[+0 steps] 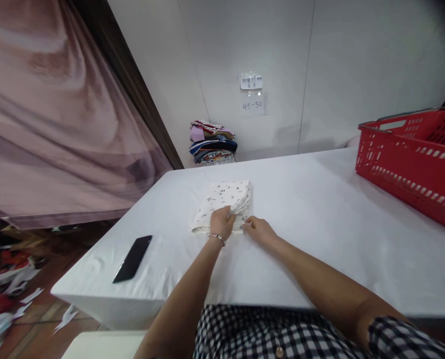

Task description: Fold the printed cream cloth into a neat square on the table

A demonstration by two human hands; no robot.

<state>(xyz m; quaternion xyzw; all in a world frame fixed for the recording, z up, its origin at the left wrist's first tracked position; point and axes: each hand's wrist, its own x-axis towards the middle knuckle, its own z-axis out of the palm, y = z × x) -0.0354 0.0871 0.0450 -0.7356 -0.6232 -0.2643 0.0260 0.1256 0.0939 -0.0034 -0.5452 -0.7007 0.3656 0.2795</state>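
A white cloth with small dark prints [224, 193], probably a garment, lies folded into a rough rectangle on the white-covered table [304, 199]. My left hand [222, 222], with a bracelet at the wrist, rests over the cloth's near edge, its thumb and fingers closed on the upper layers. At the near right corner my right hand [260, 230] pinches the cloth's edge between thumb and fingers. Several layers show along the right side, slightly bunched. The fingertips of both hands are partly hidden.
A black phone [133, 258] lies at the table's left. A red plastic basket [412, 164] stands at the right. Behind the far edge is a stack of folded clothes [213, 144], near paper signs [252, 102] on the wall. A pink curtain [58, 114] hangs left.
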